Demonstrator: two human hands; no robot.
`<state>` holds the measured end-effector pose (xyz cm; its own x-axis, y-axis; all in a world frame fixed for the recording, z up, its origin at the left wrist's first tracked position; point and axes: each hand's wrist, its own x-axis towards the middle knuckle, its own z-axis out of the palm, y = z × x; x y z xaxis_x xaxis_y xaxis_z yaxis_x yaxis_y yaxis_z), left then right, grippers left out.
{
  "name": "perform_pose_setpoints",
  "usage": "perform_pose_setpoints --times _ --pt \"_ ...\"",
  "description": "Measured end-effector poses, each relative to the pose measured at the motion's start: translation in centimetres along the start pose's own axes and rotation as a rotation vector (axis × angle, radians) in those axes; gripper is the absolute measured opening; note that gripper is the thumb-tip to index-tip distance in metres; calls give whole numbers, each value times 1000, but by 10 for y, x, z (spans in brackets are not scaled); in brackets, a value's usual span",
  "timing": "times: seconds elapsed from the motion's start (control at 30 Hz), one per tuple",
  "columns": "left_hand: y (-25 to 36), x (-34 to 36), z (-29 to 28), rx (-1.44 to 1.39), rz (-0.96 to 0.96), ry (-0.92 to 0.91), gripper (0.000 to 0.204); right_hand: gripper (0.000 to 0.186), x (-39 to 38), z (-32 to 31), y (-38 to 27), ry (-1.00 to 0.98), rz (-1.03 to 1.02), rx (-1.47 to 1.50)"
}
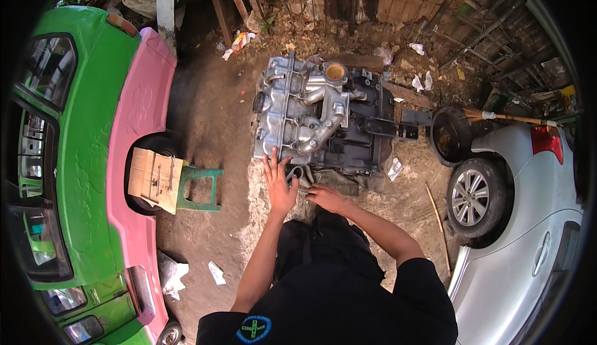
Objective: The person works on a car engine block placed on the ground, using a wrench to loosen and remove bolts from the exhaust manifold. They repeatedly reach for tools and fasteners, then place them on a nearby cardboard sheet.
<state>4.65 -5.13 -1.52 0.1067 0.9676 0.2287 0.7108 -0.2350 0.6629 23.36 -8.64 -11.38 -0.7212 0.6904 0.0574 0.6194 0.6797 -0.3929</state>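
Observation:
A car engine (323, 105) sits on the ground in front of me, with a silver cover, curved metal manifold pipes and a dark lower part. My left hand (280, 186) is open, its fingers spread and their tips reaching the near left edge of the silver cover. Beside its thumb is a grey ring-shaped part (296, 172), and I cannot tell whether they touch. To the right, my right hand (328, 199) is low by the engine's near side. Its fingers are bent inward near a dark grey cloth-like piece (339, 182); what they grip is too small to make out.
On the left stands a green and pink vehicle (140, 102). Beside it, cardboard (154, 180) with several thin tools lies on a green stool (202, 189). A silver car (522, 239), a black basin (449, 136) and a stick (438, 223) are on the right. Rubbish litters the back.

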Motion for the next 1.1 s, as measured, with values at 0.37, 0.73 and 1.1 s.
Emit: perform_pose_setpoints --times 0.37,0.73,1.1 --pt "2 0 -1 3 -17 -7 55 13 1 36 5 1335 738 1627" --pt "2 1 -1 -15 6 6 55 13 5 26 8 1659 917 2106" --pt "2 1 -2 0 -13 -8 54 18 3 26 12 1610 887 2225"
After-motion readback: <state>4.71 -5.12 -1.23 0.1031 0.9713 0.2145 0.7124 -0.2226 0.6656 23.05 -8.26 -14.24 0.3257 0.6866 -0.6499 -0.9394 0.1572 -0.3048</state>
